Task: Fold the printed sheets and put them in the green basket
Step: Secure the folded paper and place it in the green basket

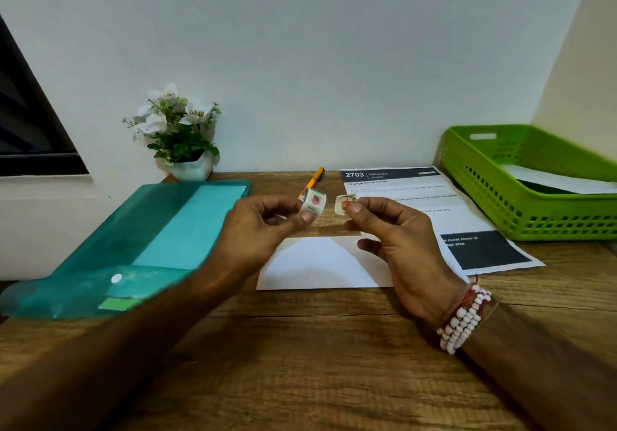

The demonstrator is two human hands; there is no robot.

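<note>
Hovering above the wooden surface (334, 357), both hands are raised side by side with a narrow gap between them. The left hand (260, 227) pinches a small roll of stickers (313, 201) between thumb and fingers, and the right hand (397, 240) pinches a single loose sticker (344, 204) at its thumb tip, with the other fingers loosely curled. A beaded bracelet (464, 317) circles the right wrist. Directly beneath the hands lies a folded sheet (317, 263), blank white side up; its near edge runs roughly level across the surface and its right end is hidden behind the right hand. Just behind and to the right of it, a printed sheet (434, 193) headed "2703" lies flat, its right edge close beside the green basket (484, 203). The basket sits at the far right against the wall and has white paper (561, 180) inside. A teal folder (150, 240) lies along the left side of the surface, with an orange pen (315, 178) between it and the printed sheet. A potted flower (180, 130) stands at the back against the wall. Bare wood stretches wide between the folded sheet and the near edge.
</note>
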